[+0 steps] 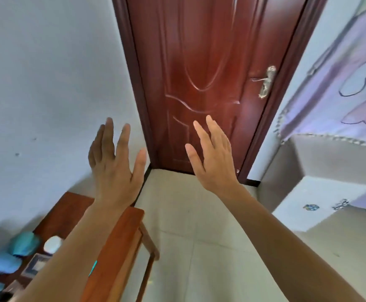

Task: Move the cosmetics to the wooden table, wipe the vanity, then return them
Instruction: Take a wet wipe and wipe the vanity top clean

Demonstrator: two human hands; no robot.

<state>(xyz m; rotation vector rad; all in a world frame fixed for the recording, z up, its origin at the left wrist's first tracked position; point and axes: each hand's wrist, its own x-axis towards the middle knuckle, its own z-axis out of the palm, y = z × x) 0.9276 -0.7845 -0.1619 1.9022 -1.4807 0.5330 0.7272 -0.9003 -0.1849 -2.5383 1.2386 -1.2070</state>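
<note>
Facing a shut red door (199,83), wooden table (68,212) lower left.

A home bedroom: panelled wooden door (201,83); tiled floor (199,236); cartoon-printed fabric (352,83).

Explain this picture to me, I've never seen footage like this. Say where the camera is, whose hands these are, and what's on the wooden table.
No machine here: this single picture comes from a wide-angle camera worn on a person's head, looking forward and down. The left hand and right hand are that person's own, raised with fingers straight, holding nothing. Ahead is a red-brown door. At lower left, the wooden table carries a teal item, a white rounded item and some blue things, all too blurred to identify further. A white surface sits at right.
</note>
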